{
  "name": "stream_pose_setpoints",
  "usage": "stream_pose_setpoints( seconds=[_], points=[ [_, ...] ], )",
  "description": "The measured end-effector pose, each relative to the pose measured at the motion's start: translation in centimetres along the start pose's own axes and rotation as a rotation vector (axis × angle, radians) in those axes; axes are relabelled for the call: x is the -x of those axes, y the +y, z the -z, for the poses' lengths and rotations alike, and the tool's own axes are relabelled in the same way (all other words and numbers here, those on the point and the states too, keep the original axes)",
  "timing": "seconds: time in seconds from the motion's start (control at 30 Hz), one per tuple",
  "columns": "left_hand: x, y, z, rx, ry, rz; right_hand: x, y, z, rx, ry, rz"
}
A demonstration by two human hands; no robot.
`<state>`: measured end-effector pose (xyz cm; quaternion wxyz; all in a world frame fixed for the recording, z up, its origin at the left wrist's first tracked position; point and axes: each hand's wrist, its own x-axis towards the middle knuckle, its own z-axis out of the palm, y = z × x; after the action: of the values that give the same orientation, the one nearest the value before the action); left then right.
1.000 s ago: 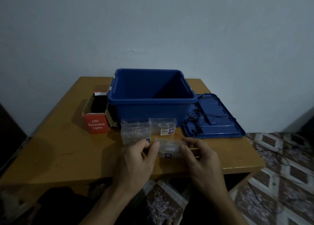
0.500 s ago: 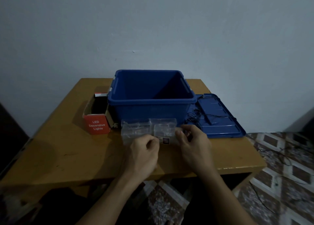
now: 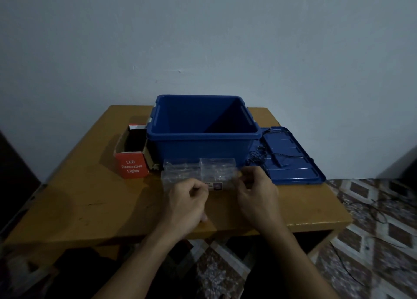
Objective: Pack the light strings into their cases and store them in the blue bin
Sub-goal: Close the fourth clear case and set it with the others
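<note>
An open blue bin (image 3: 203, 138) stands at the back middle of the wooden table (image 3: 90, 199). In front of it lie clear plastic cases (image 3: 180, 170). My left hand (image 3: 187, 204) and my right hand (image 3: 257, 192) pinch the two ends of one clear case (image 3: 217, 174) with a small label, held just in front of the bin. A dark light string (image 3: 259, 157) lies tangled on the blue lid (image 3: 293, 158) to the right of the bin.
A red "LED Decorative Lights" box (image 3: 132, 163) lies open left of the bin. The blue lid reaches the table's right edge. Patterned floor with loose dark wires (image 3: 372, 206) lies to the right. A pale wall stands behind the table.
Both hands have carried the clear case away from the table's front edge, up and forward to just in front of the bin.
</note>
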<state>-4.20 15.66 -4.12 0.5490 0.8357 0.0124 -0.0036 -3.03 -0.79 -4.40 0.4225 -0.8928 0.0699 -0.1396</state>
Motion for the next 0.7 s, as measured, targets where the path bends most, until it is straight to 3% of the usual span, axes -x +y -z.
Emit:
stream_pose_setpoints(
  seconds=[0.17,0.4,0.5,0.6,0.7],
  points=[
    [0.8,0.5,1.7,0.010,-0.009,-0.002,0.3,-0.5,0.5,0.061,0.085,0.106],
    [1.2,1.4,7.5,0.024,0.170,-0.037,0.9,-3.8,-0.8,0.155,0.090,0.387],
    [0.5,1.2,10.6,-0.043,0.309,-0.082,1.2,-6.3,-2.4,0.167,-0.012,0.501],
    [-1.1,0.4,13.2,-0.175,0.471,-0.152,1.3,-9.6,-4.4,0.231,-0.230,0.596],
    [-3.4,-0.8,15.0,-0.434,0.418,-0.145,1.2,-13.1,-6.7,0.282,-0.385,0.586]
  ],
)
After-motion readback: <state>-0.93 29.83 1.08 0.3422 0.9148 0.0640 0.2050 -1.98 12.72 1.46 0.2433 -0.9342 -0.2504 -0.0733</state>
